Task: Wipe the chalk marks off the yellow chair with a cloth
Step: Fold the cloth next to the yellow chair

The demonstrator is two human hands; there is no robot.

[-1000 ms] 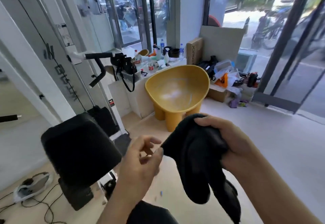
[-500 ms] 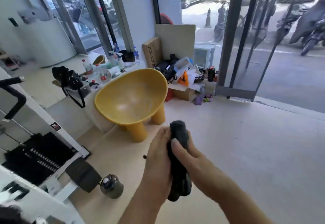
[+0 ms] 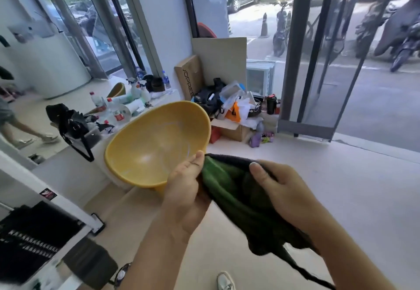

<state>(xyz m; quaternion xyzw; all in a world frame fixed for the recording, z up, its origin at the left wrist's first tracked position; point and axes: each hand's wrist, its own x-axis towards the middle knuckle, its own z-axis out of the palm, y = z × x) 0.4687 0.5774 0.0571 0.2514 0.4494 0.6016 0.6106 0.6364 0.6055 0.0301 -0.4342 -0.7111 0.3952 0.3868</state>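
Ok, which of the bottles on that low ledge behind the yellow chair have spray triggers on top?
The two pale spray bottles standing together at the back of the ledge; the bottles nearer the chair have red caps instead.

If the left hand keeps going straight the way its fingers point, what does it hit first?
Probably the yellow chair: the left hand, gripping the dark cloth, points up toward the seat's near rim. Depth is unclear, so a gap may remain.

A yellow bowl-shaped chair [image 3: 156, 146] stands on the floor, faint white chalk marks [image 3: 175, 135] curving across its seat. In front of it, a dark green cloth [image 3: 236, 198] hangs bunched, held up in the air.
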